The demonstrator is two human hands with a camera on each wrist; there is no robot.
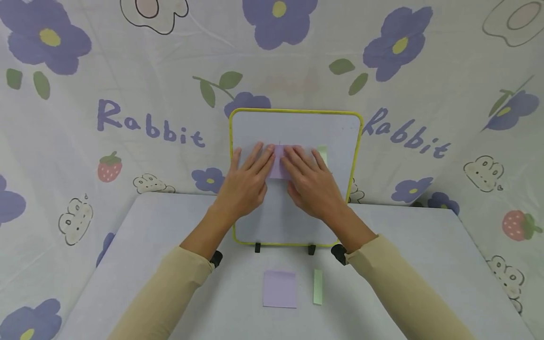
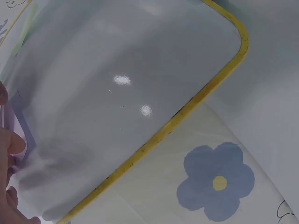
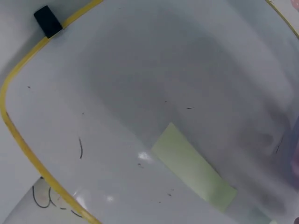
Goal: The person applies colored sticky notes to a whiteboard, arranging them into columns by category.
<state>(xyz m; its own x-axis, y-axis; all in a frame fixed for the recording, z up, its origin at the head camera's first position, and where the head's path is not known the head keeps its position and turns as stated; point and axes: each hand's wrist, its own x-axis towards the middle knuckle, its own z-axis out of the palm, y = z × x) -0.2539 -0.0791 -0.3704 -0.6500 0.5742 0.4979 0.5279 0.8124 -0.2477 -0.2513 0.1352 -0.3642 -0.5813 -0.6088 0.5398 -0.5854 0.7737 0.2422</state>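
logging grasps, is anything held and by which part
No clear grip: the left hand and right hand press the square pale-purple paper note at its left and right sides against the yellow-framed whiteboard.

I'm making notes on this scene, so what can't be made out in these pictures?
Parts of the purple note on the board: head view, covered by fingers of the left hand and right hand.
The board's back: head view, hidden by its front.
Most of the left hand: left wrist view, cut off by the left edge.
Most of the right hand: right wrist view, cut off by the right edge.
Sheet count of the purple square before the board: head view, too small.
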